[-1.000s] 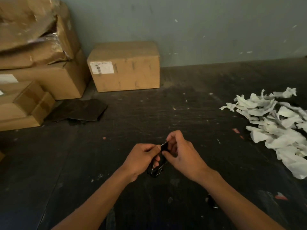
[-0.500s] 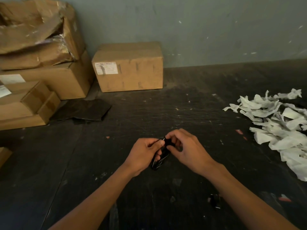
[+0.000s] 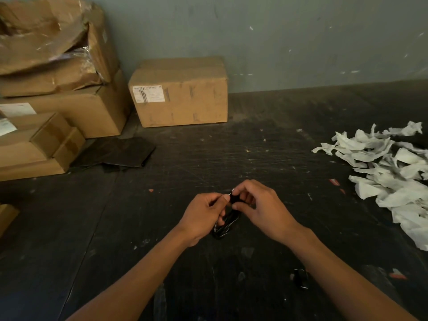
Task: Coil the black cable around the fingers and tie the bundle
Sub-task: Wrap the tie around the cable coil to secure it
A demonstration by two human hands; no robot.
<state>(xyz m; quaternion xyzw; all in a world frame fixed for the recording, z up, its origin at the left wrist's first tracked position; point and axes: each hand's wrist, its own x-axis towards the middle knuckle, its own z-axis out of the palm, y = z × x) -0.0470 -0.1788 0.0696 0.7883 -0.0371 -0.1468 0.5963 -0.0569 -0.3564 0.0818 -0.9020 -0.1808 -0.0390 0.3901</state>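
You face a grey-green wall point(image 3: 301, 38) that meets a dark, scuffed floor point(image 3: 139, 228) running all the way toward you. Against the wall at the far left sits a stack of cardboard boxes point(image 3: 58, 93): you can count about four there, the top one crushed and torn open, though the pile runs off the frame so the number is not certain. One more single box point(image 3: 183, 93) stands apart just to the right of the stack, with one white label point(image 3: 148, 94) on its front left corner. At the right edge lies one loose heap of torn white paper point(image 3: 389, 172), too tangled to count piece by piece. One flat dark sheet point(image 3: 115, 155) lies on the floor in front of the stack. Your two forearms reach in from the bottom, and your two hands meet near the middle of the view, above the floor. One black cable bundle point(image 3: 225, 224) hangs between them, its long axis running from upper right to lower left, with the looped end pointing down toward you. Your left hand point(image 3: 203, 216) is closed around the bundle's left side, thumb pressed near its top. Your right hand point(image 3: 264, 209) pinches the bundle's upper end between thumb and fingertips. One small dark object point(image 3: 301, 280) lies on the floor by your right forearm, too dim to identify.
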